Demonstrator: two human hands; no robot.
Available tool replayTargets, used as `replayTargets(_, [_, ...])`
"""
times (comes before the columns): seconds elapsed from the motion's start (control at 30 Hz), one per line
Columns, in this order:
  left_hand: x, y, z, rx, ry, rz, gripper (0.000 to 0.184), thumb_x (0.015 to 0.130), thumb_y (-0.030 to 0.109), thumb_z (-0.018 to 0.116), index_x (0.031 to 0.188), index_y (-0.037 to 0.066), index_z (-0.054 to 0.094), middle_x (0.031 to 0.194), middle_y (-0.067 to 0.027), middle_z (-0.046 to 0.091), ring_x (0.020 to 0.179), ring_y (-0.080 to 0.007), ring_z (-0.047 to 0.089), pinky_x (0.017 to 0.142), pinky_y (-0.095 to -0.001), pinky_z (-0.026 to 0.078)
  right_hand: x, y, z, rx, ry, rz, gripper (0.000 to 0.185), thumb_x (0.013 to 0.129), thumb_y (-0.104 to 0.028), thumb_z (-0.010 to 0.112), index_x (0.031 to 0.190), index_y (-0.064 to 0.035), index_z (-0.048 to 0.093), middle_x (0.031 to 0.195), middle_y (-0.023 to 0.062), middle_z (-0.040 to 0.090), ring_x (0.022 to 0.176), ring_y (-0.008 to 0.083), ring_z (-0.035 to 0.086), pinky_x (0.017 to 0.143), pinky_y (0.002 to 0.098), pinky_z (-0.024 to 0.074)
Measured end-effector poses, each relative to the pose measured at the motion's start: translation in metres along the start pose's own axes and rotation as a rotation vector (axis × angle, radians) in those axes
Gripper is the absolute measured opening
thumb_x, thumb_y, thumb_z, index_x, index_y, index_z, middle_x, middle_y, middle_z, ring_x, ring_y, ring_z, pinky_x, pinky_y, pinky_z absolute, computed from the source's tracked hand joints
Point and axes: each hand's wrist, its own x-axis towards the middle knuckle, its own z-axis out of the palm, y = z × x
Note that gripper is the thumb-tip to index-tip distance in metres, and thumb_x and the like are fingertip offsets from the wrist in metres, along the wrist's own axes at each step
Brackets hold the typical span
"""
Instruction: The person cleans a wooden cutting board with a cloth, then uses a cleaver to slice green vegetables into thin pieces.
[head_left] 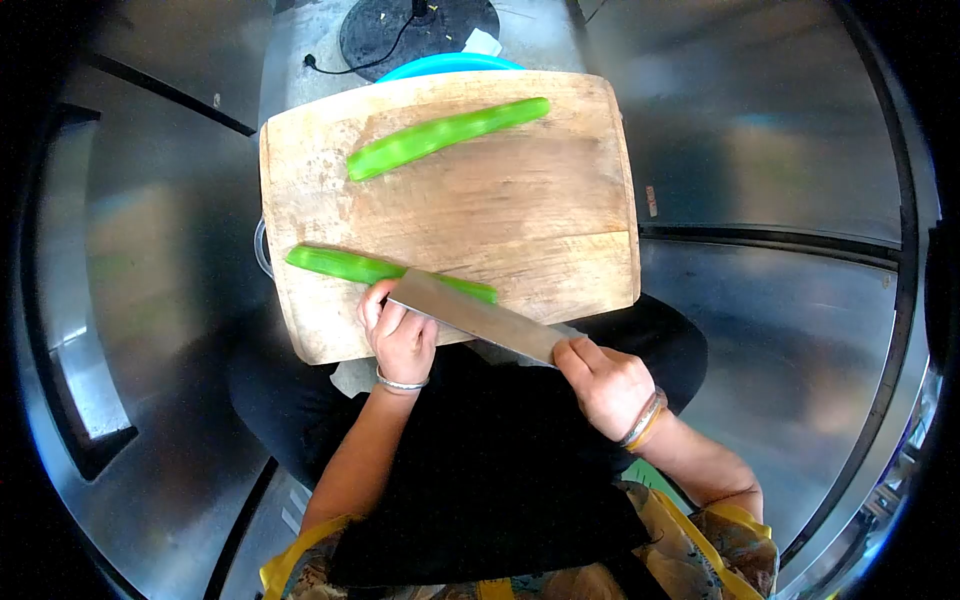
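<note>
On the wooden cutting board [520, 200] lies a long, peeled, pale-green celtuce stem [340, 263], near the board's front edge. My left hand [403, 342] is closed, its curled fingers against the near side of this stem. The handle of a cleaver [475, 318] is gripped in my right hand [608, 388] and hidden by the fingers. Its broad blade slants up to the left across the stem, with its end close to my left fingers. Whether the edge has entered the stem cannot be made out. A second celtuce stem [448, 137] lies farther back on the board.
Under the board's far edge shows the rim of a blue basin [450, 63]. Behind it stand a round black base [395, 30] with a cable and a white scrap [482, 42]. Metal cabinet fronts [760, 130] flank both sides. My dark-clad legs are under the board.
</note>
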Motion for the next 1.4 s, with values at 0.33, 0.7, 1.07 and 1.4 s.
replayTargets(0.33, [0.009,0.006,-0.002,0.081,-0.014,-0.008,0.016,0.060,0.010,0.071,0.075,0.010,0.069,0.099,-0.0037,0.064,0.107,-0.0259,0.052,0.099,-0.0491,0.030,0.012,0.003,-0.010,-0.034,-0.026,-0.057,0.023,0.074,-0.007,0.055,0.097,-0.0028,0.053,0.082,0.0080,0.055,0.056,0.0182,0.060,0.049,0.0298,0.0514])
replayTargets(0.7, [0.002,0.000,0.002,0.017,-0.009,-0.049,0.015,0.060,0.010,0.073,0.074,0.011,0.069,0.096,-0.0028,0.063,0.111,-0.0262,0.049,0.099,-0.0482,0.028,0.029,0.007,-0.005,-0.009,-0.126,-0.064,0.020,0.076,-0.005,0.055,0.095,-0.0019,0.051,0.082,0.0103,0.056,0.057,0.0208,0.062,0.050,0.0314,0.0524])
replayTargets(1.07, [0.012,0.004,0.000,-0.023,-0.001,-0.047,0.018,0.064,0.024,0.078,0.078,0.015,0.072,0.093,0.0038,0.063,0.105,-0.0222,0.049,0.096,-0.0438,0.029,0.039,0.019,0.019,0.171,-0.026,0.055,0.023,0.078,0.000,0.056,0.100,-0.0010,0.055,0.080,0.0146,0.060,0.065,0.0333,0.063,0.056,0.0375,0.0523])
replayTargets(1.4, [0.009,0.001,0.002,-0.005,0.033,-0.008,0.015,0.061,0.009,0.073,0.075,0.009,0.069,0.096,-0.0036,0.063,0.105,-0.0254,0.052,0.096,-0.0471,0.031,0.007,0.007,-0.005,0.034,-0.007,-0.034,0.025,0.073,-0.003,0.056,0.098,-0.0030,0.053,0.086,0.0086,0.058,0.057,0.0192,0.062,0.051,0.0300,0.0525])
